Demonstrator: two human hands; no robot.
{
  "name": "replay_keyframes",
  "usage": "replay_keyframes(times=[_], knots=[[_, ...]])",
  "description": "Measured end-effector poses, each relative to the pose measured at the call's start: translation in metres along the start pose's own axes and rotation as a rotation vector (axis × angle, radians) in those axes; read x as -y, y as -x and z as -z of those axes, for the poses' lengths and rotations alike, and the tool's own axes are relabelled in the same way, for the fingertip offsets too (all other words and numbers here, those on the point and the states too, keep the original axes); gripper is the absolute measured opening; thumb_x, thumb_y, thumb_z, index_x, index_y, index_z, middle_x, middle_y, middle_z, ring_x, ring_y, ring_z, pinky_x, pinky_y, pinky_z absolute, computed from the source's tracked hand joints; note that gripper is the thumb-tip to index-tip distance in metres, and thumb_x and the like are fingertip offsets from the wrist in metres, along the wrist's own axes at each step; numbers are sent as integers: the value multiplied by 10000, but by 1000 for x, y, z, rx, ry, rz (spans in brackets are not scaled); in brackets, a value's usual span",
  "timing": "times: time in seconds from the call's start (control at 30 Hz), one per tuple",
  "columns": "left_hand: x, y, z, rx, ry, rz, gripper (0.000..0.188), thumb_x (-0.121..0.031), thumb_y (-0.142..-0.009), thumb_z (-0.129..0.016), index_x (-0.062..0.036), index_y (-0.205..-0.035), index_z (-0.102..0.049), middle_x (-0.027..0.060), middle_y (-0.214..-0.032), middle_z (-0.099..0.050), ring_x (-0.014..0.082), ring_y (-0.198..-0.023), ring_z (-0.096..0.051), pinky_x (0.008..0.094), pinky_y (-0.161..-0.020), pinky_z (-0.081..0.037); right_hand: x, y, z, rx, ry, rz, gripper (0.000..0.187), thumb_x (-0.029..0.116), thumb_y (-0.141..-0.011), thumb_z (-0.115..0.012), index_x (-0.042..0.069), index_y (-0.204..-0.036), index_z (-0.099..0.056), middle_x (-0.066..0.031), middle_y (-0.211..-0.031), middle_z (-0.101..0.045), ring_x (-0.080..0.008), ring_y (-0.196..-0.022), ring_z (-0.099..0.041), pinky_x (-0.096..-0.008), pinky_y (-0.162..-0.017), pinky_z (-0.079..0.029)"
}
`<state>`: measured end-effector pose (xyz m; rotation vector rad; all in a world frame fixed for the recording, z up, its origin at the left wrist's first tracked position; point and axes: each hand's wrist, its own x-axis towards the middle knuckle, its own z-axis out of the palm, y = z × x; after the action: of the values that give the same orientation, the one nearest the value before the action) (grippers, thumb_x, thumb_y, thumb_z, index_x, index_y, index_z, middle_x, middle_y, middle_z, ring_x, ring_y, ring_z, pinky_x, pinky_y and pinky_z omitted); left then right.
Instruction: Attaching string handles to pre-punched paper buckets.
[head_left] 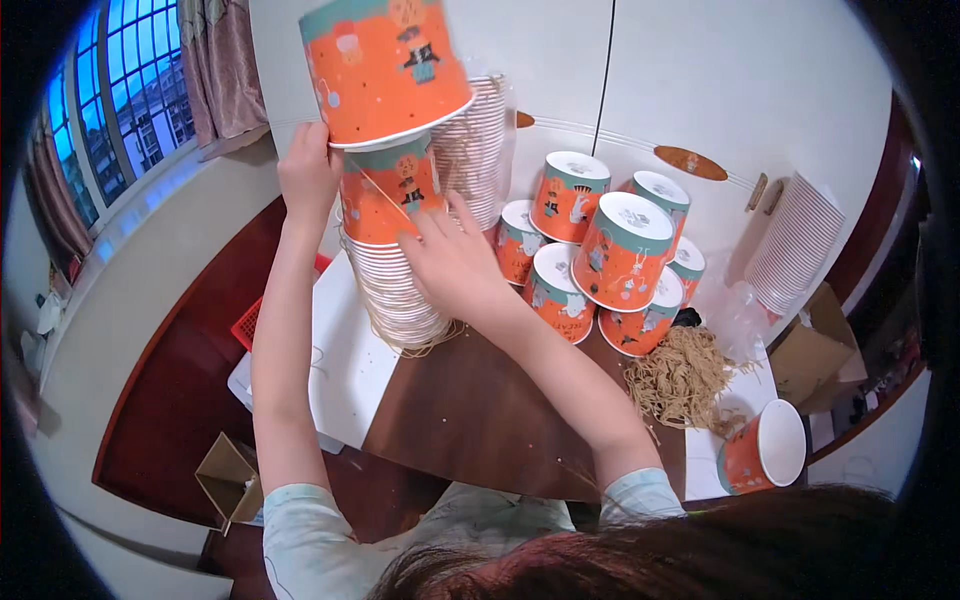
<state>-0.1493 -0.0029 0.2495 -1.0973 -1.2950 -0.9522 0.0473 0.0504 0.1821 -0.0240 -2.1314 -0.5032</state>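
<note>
An orange and teal paper bucket (390, 80), mouth down and slightly tilted, is lifted above a tall stack of nested paper buckets (385, 205). My left hand (309, 170) is closed on its white rim at the left side. A thin pale string (383, 192) slants across the stack's top bucket toward my right hand (447, 252). The fingers of that hand are bent against the bucket's right side and appear to pinch the string, though their tips are partly hidden. Below, the stack shows many white rims, with loose strings around its base.
Several upside-down orange buckets (625, 245) are piled to the right, by a heap of tan string (680, 375). Another bucket stack (485, 150) in clear plastic stands behind. A single bucket (770, 450) lies near the right table edge. Cardboard boxes (822, 345) stand beyond.
</note>
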Motion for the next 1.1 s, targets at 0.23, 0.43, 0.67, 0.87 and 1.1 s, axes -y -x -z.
replay_keyframes(times=[0.23, 0.43, 0.67, 0.87, 1.1], knots=[[46, 66, -33, 392, -62, 198, 137, -81, -755, -514, -55, -879, -462, 133, -858, -536, 351, -772, -543, 426, -624, -444, 15, 5, -59, 181, -76, -113, 195, 123, -652, -536, 52, -832, -549, -89, -828, -517, -252, -835, -520, -462, -873, -341], [40, 99, -17, 557, 123, 330, 283, -115, -763, -540, -9, -1023, -505, 174, -993, -554, 320, -918, -550, 374, -786, -440, 27, 45, -76, 151, -162, -85, 175, 121, -647, -530, 60, -805, -573, -84, -787, -518, -244, -858, -517, -487, -879, -334], [9, 102, -10, 515, 552, 492, 752, -261, -734, -621, 27, -1293, -207, 220, -1281, -336, 312, -1200, -346, 362, -967, -312, 45, 68, -82, 201, -216, -139, 159, 151, -702, -484, 51, -772, -585, -124, -889, -540, -263, -914, -506, -498, -920, -305], [-18, 104, -17, 436, 508, 561, 1049, -232, -565, -758, 38, -1315, -76, 242, -1303, -262, 340, -1209, -302, 382, -998, -275, 56, 80, -90, 168, -252, -136, 207, 146, -646, -542, 35, -813, -593, -205, -1066, -492, -332, -1040, -447, -479, -919, -310], [-18, 110, -21, 417, 496, 549, 1049, -237, -554, -760, 40, -1312, -89, 233, -1293, -286, 345, -1193, -318, 390, -990, -282, 43, 92, -79, 123, -267, -98, 234, 120, -681, -509, 19, -879, -581, -196, -1087, -484, -321, -1060, -430, -468, -920, -307]])
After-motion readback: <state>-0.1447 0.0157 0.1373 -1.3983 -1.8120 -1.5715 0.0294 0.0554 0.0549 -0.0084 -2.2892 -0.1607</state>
